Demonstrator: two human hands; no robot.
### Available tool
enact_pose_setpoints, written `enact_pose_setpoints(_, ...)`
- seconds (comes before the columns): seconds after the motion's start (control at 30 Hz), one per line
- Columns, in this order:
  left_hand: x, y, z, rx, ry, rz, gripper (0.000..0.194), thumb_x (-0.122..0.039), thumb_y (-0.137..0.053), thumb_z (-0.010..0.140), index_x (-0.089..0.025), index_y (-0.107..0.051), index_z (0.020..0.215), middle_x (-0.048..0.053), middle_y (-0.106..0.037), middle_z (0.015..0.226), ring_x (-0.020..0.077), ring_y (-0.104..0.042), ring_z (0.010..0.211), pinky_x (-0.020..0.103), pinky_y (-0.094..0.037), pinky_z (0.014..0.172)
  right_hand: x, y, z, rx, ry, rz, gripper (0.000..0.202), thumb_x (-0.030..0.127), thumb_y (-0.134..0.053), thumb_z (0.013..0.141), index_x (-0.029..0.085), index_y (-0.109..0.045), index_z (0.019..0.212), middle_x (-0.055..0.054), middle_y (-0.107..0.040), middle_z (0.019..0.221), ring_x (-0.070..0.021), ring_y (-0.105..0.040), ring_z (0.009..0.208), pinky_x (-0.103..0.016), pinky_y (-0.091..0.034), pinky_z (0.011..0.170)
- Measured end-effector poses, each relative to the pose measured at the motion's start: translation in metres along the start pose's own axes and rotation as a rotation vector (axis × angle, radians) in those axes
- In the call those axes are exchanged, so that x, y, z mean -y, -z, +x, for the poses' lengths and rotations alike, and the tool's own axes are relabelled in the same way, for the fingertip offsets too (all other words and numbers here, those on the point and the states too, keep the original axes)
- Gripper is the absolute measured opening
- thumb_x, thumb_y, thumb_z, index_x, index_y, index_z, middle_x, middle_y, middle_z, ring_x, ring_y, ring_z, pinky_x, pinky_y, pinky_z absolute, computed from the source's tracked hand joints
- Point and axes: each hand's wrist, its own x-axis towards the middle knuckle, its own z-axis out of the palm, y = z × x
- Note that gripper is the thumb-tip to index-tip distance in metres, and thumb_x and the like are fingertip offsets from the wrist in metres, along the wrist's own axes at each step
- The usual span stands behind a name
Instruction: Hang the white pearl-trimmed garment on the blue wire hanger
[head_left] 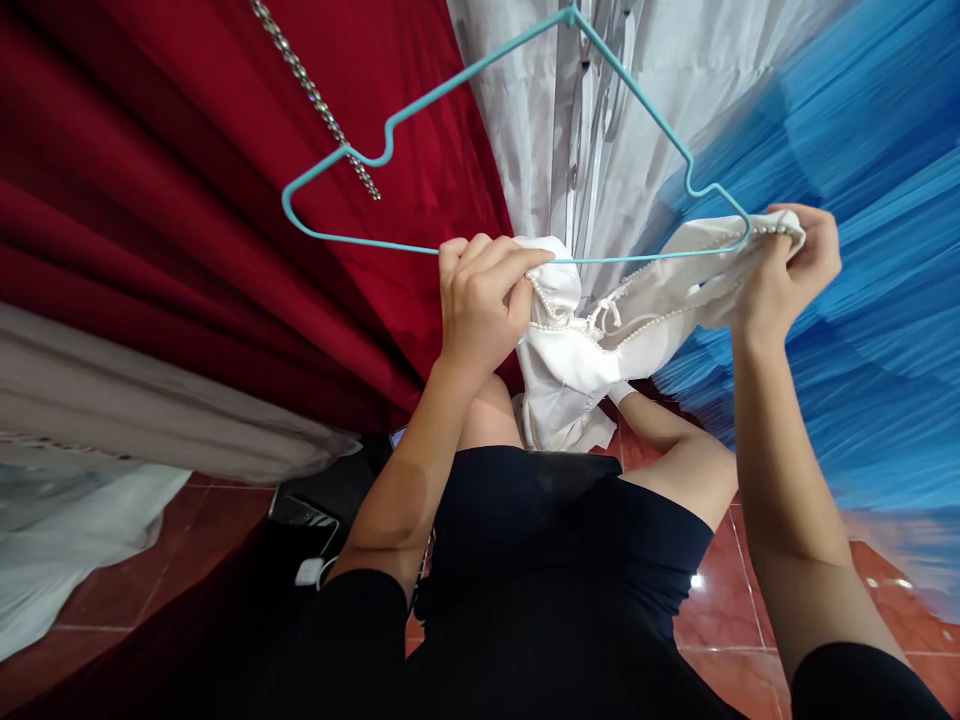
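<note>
A light-blue wire hanger (450,83) hangs in front of me, its bottom bar level with my hands. Below it spreads a white garment (574,360) with pearl-beaded edges and a small tied bow. My left hand (484,290) is closed at the hanger's bottom bar, with the garment's left part bunched under its fingers. Out to the right, my right hand (795,255) grips the garment's beaded right strap, which lies over the hanger's right corner. The garment's lower part drops between my knees, partly hidden.
Red fabric (360,250) with a beaded rhinestone strip (315,95) hangs at left. Blue tulle (862,330) hangs at right, white cloth (517,120) behind. A white charger (307,572) with a cable lies at lower left, above red floor tiles (727,600).
</note>
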Motion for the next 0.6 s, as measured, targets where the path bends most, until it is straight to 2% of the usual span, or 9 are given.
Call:
enact_pose_setpoints(0.07,0.0,-0.003,0.0,-0.002,-0.004,-0.007,0.033,-0.009,-0.049,0.095,-0.028,-0.073,0.108,0.001,-0.071,0.097,0.023,-0.062,0.095,0.051,-0.036,0.11,-0.008,0.014,-0.01,-0.086,0.252,-0.058,0.024,0.019,-0.048,0.095,0.022,-0.071,0.097,-0.006,-0.067,0.09,-0.0162,-0.061,0.083,-0.035,-0.048,0.077)
enact_pose_setpoints(0.13,0.0,-0.006,-0.001,-0.01,-0.007,-0.021,0.033,-0.009,-0.049,0.095,-0.027,-0.073,0.109,0.001,-0.07,0.097,0.0231,-0.062,0.095,0.051,-0.036,0.11,-0.007,0.024,-0.018,-0.111,0.486,-0.084,0.023,0.023,-0.05,0.097,0.024,-0.073,0.103,-0.006,-0.065,0.089,-0.0178,-0.062,0.087,-0.037,-0.048,0.076)
enact_pose_setpoints(0.23,-0.003,-0.014,-0.002,-0.028,-0.008,-0.05,0.032,-0.01,-0.05,0.095,-0.026,-0.073,0.11,0.001,-0.07,0.098,0.0227,-0.062,0.096,0.05,-0.036,0.11,0.015,0.022,-0.028,-0.048,0.67,-0.056,0.024,0.026,-0.051,0.097,0.023,-0.072,0.109,-0.007,-0.063,0.092,-0.0183,-0.063,0.092,-0.037,-0.051,0.077)
enact_pose_setpoints(0.3,-0.006,-0.018,-0.003,-0.036,-0.019,-0.074,0.031,-0.012,-0.049,0.097,-0.027,-0.073,0.111,0.001,-0.07,0.1,0.0221,-0.062,0.096,0.049,-0.036,0.11,0.04,0.012,-0.035,0.054,0.667,-0.003,0.026,0.026,-0.047,0.099,0.024,-0.069,0.112,-0.007,-0.066,0.099,-0.0186,-0.065,0.1,-0.039,-0.054,0.086)
enact_pose_setpoints(0.37,-0.009,-0.02,-0.004,-0.036,-0.039,-0.092,0.029,-0.015,-0.051,0.098,-0.028,-0.072,0.113,0.001,-0.071,0.102,0.022,-0.063,0.097,0.049,-0.037,0.11,0.067,-0.002,-0.043,0.178,0.635,0.008,0.027,0.023,-0.043,0.1,0.025,-0.065,0.115,-0.005,-0.069,0.107,-0.0184,-0.066,0.111,-0.042,-0.051,0.101)
enact_pose_setpoints(0.43,-0.011,-0.019,-0.005,-0.022,-0.062,-0.092,0.027,-0.019,-0.056,0.096,-0.028,-0.07,0.117,0.001,-0.072,0.105,0.0228,-0.063,0.099,0.05,-0.036,0.11,0.088,-0.016,-0.052,0.332,0.595,-0.082,0.026,0.022,-0.04,0.1,0.027,-0.063,0.113,-0.001,-0.071,0.104,-0.0162,-0.068,0.104,-0.045,-0.044,0.11)
enact_pose_setpoints(0.53,-0.01,-0.015,-0.005,-0.001,-0.109,-0.073,0.033,-0.025,-0.063,0.091,-0.029,-0.067,0.124,0.002,-0.072,0.113,0.0254,-0.064,0.105,0.053,-0.036,0.112,0.1,-0.03,-0.064,0.511,0.492,-0.256,0.023,0.024,-0.039,0.1,0.026,-0.062,0.102,0.002,-0.068,0.087,-0.0154,-0.065,0.085,-0.047,-0.043,0.105)
enact_pose_setpoints(0.6,-0.008,-0.014,-0.009,-0.009,-0.164,-0.088,0.038,-0.025,-0.065,0.089,-0.029,-0.065,0.127,0.003,-0.07,0.122,0.0272,-0.063,0.113,0.054,-0.036,0.114,0.097,-0.035,-0.068,0.539,0.43,-0.3,0.021,0.026,-0.041,0.099,0.025,-0.061,0.097,0.0,-0.062,0.08,-0.0172,-0.061,0.082,-0.048,-0.044,0.102)
